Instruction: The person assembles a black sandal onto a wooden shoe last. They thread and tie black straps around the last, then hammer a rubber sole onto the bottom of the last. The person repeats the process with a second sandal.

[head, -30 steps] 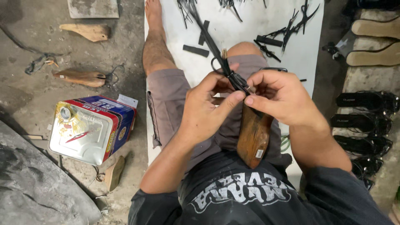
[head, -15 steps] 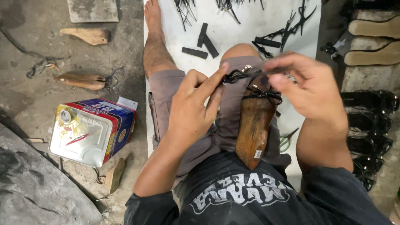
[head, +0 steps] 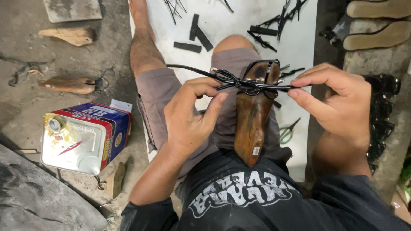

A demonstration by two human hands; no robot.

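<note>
A brown wooden shoe last (head: pixel 252 115) lies on my lap, toe pointing away. Thin black straps (head: pixel 239 82), knotted together, stretch across its top. My left hand (head: pixel 190 115) pinches the straps at the left of the knot between thumb and fingers. On the right, my right hand (head: pixel 338 100) pinches the other strap end next to the last. A loose strap tail runs left over my thigh.
A white sheet (head: pixel 227 25) under my legs carries black strap pieces (head: pixel 188 46) and scissors (head: pixel 287 131). A metal tin (head: pixel 83 137) stands on the floor at left, with other wooden lasts (head: pixel 68 84) beyond it. Soles (head: pixel 376 34) and black sandals (head: pixel 381 111) lie at right.
My hands have drawn apart, pulling the knotted straps taut across the last. The right hand has moved right and the left has shifted lower on the strap.
</note>
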